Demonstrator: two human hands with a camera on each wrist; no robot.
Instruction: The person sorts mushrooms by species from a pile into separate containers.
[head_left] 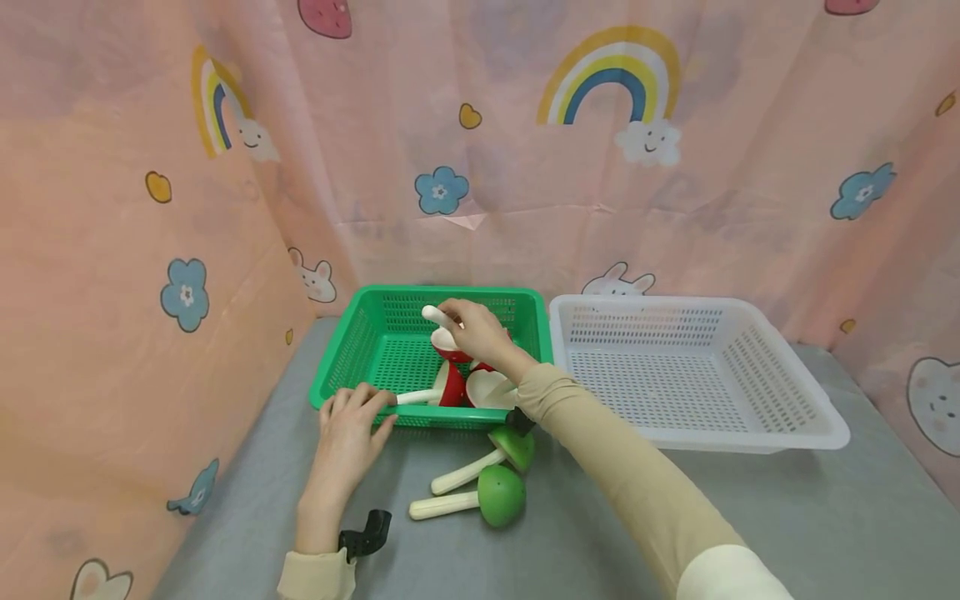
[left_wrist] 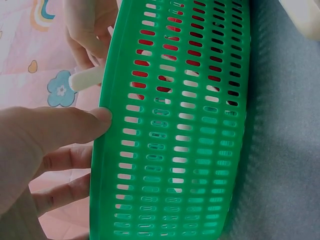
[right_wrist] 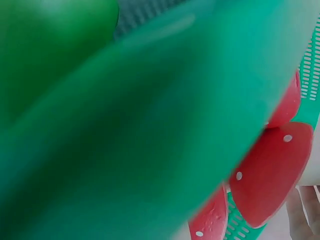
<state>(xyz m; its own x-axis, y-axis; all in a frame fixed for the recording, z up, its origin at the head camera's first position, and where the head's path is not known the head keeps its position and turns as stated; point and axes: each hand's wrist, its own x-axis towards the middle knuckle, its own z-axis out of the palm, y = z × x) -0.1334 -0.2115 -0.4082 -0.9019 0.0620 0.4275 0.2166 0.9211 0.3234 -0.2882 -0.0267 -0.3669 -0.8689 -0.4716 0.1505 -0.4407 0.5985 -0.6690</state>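
Curtained nook, pink cartoon drapes (head_left: pixel 517 167); grey tabletop (head_left: pixel 780 525)

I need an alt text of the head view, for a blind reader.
A person's right hand holds a mushroom by its white stem at a green basket of red mushrooms, while the left hand grips the near rim. Two green mushrooms lie in front on a grey table; a white basket stands to the right.

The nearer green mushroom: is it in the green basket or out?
Out: the head view shows the nearer green mushroom lying on the grey table, before the green basket.
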